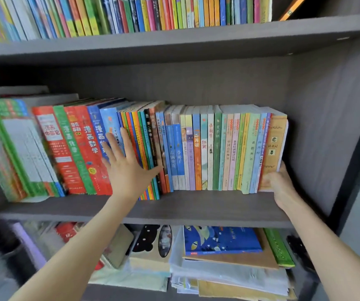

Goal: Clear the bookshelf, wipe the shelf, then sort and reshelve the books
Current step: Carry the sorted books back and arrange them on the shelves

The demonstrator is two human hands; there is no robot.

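A row of upright books (196, 148) fills the middle shelf (207, 203) of a grey bookcase. My left hand (127, 168) lies flat with spread fingers against the spines of the blue and orange books near the row's middle. My right hand (277, 183) grips the lower end of the tan book (274, 144) at the row's right end, thumb on the spine, fingers behind it. The larger red and green books (70, 148) at the left lean to the left.
The upper shelf (174, 40) holds a dense row of thin colourful books. The lower shelf carries flat stacks of papers and a blue book (220, 240). A gap lies between the tan book and the bookcase's right wall (327, 127).
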